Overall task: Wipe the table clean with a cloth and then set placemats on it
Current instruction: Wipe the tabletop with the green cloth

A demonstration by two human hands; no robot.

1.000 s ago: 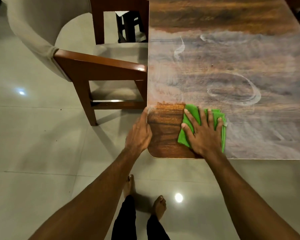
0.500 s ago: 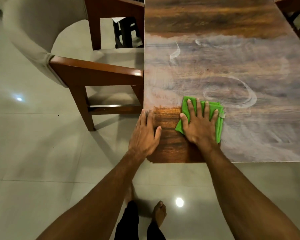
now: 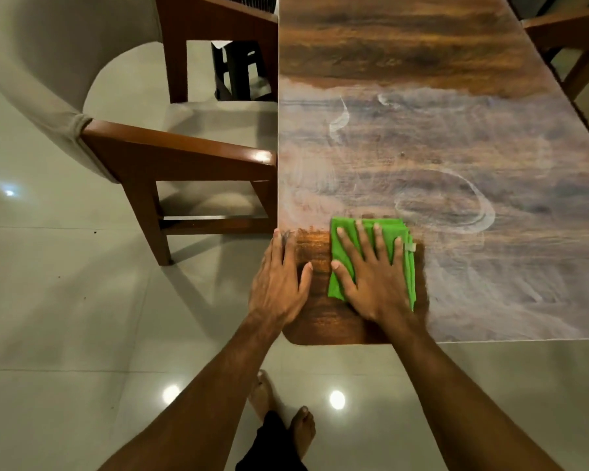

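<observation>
A long wooden table [image 3: 422, 147] runs away from me, most of its near half covered in a whitish dusty film with swirl marks. A folded green cloth [image 3: 342, 232] lies flat near the table's front left corner. My right hand [image 3: 374, 277] presses on the cloth with straight, spread fingers. Around the cloth and toward the corner the wood shows dark and glossy. My left hand [image 3: 279, 280] rests flat at the table's left edge, fingers straight, holding nothing. No placemats are in view.
A wooden armchair [image 3: 170, 154] with a pale cushioned back stands close against the table's left side. Another chair [image 3: 565, 39] sits at the far right. A dark stool [image 3: 238, 69] stands beyond the armchair. Glossy floor tiles and my bare feet [image 3: 279, 413] lie below.
My right hand has slid the cloth slightly forward and right, widening the dark wiped patch. My left hand moved from gripping the table's corner edge to lying flat on the top.
</observation>
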